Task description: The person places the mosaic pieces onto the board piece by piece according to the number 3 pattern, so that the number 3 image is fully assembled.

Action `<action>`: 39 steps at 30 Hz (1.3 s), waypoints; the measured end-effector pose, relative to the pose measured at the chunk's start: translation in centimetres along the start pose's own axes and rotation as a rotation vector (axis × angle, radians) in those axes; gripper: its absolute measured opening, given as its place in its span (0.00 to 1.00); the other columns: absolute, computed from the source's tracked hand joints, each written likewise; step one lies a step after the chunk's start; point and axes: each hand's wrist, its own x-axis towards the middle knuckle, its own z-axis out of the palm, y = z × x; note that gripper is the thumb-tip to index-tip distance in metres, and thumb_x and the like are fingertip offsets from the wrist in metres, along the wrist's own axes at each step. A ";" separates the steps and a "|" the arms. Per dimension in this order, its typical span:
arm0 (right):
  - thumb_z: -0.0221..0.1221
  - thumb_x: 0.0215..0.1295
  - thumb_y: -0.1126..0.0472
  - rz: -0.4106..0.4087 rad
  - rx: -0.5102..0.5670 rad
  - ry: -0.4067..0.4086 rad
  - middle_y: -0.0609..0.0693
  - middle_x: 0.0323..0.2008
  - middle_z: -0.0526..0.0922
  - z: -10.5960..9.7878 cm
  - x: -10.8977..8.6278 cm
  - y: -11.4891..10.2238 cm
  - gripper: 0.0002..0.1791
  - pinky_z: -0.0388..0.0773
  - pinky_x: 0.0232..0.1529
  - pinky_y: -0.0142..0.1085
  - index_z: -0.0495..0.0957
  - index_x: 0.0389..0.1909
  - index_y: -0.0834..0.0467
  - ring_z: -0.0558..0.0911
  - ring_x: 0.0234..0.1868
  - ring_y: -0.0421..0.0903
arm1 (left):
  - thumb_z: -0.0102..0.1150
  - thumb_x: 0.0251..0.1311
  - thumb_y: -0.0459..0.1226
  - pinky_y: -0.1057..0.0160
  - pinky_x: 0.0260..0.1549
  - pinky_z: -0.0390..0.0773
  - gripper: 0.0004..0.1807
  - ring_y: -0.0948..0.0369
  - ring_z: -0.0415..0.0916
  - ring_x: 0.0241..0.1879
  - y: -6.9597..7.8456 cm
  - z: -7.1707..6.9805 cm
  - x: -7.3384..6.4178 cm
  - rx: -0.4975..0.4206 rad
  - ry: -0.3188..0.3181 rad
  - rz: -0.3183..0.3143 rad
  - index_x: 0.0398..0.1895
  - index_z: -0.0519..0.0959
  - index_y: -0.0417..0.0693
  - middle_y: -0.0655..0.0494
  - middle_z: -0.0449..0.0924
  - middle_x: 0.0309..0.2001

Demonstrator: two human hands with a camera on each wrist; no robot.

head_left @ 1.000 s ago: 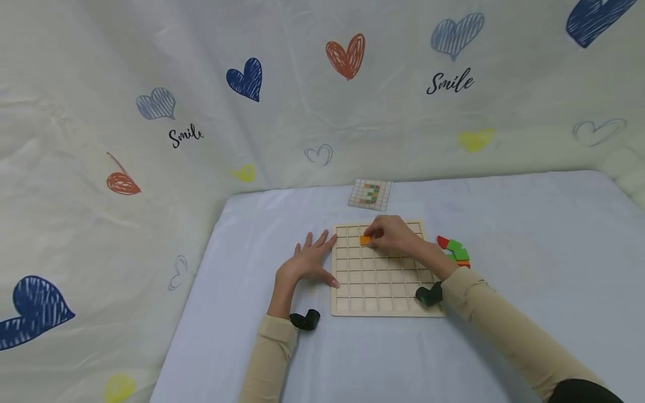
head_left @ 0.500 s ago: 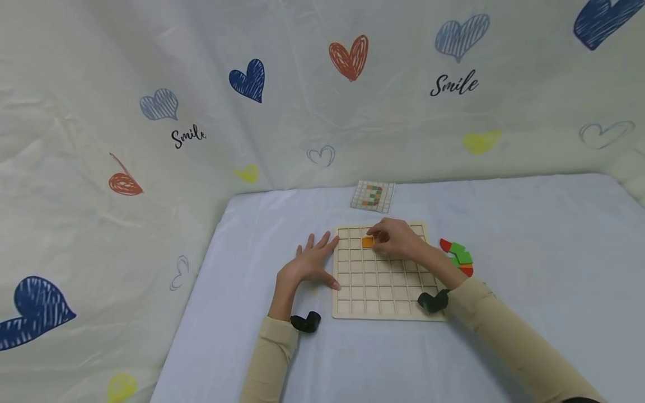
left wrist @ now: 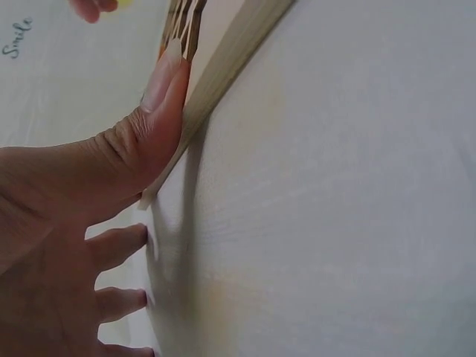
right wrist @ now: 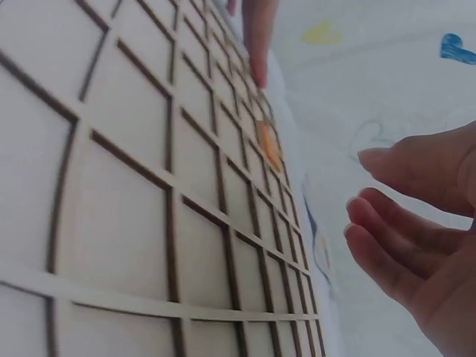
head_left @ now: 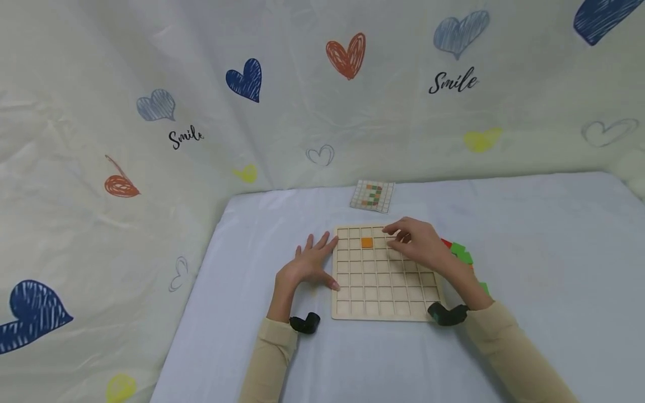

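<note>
A wooden grid board (head_left: 358, 280) lies flat on the white-covered table. One orange square tile (head_left: 367, 243) sits in a cell near its upper left; the right wrist view also shows this orange tile (right wrist: 269, 146). My left hand (head_left: 308, 265) is spread at the board's left side, with thumb and forefinger touching the edge; the left wrist view shows the thumb (left wrist: 165, 97) against that edge. Above the board's upper right hovers my right hand (head_left: 420, 242), its fingers apart from the thumb and nothing between them. In the right wrist view the right hand (right wrist: 424, 216) is likewise without a tile.
A pattern card (head_left: 373, 196) with a small coloured grid lies behind the board. Right of the board, partly hidden by the right forearm, are several loose green tiles (head_left: 462, 254) and a red tile (head_left: 446, 243). A heart-printed cloth (head_left: 282, 123) hangs behind the table.
My right hand has let go of the orange tile and moved right, away from it. The tile stays in its cell. My left hand keeps its place at the board's edge.
</note>
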 end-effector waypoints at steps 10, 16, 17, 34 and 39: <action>0.64 0.70 0.64 0.162 -0.009 -0.006 0.61 0.51 0.86 -3.5 -1.6 1.5 0.16 0.82 0.47 0.46 0.84 0.56 0.63 0.85 0.45 0.56 | 0.83 0.44 0.50 0.32 0.77 0.34 0.68 0.41 0.25 0.83 -0.1 0.0 -0.1 0.009 0.007 0.018 0.85 0.48 0.58 0.55 0.35 0.85; 0.63 0.71 0.61 0.284 -0.064 -0.060 0.64 0.49 0.86 -5.5 -2.3 3.1 0.16 0.83 0.43 0.46 0.83 0.54 0.66 0.83 0.48 0.60 | 0.83 0.44 0.50 0.33 0.77 0.34 0.67 0.42 0.24 0.83 0.0 0.1 -0.2 0.003 0.008 0.023 0.85 0.48 0.58 0.54 0.36 0.85; 0.63 0.71 0.60 0.300 -0.070 -0.070 0.64 0.48 0.86 -5.7 -2.4 3.4 0.16 0.84 0.44 0.48 0.83 0.53 0.66 0.83 0.48 0.61 | 0.84 0.44 0.49 0.33 0.77 0.34 0.67 0.42 0.24 0.83 0.0 0.1 -0.2 0.001 0.007 0.021 0.85 0.48 0.58 0.54 0.36 0.85; 0.64 0.65 0.61 0.499 -0.163 -0.251 0.70 0.48 0.82 -7.4 -3.6 5.9 0.20 0.82 0.45 0.52 0.80 0.51 0.72 0.78 0.46 0.62 | 0.83 0.44 0.49 0.31 0.76 0.34 0.67 0.41 0.24 0.82 -0.2 0.1 -0.2 0.006 0.007 0.025 0.85 0.48 0.57 0.54 0.36 0.85; 0.67 0.64 0.61 0.532 -0.171 -0.260 0.68 0.43 0.83 -7.6 -3.6 6.0 0.20 0.82 0.44 0.50 0.81 0.48 0.73 0.78 0.42 0.59 | 0.84 0.44 0.49 0.31 0.76 0.35 0.67 0.41 0.24 0.82 -0.1 0.0 -0.4 -0.002 0.014 0.036 0.85 0.49 0.58 0.54 0.36 0.85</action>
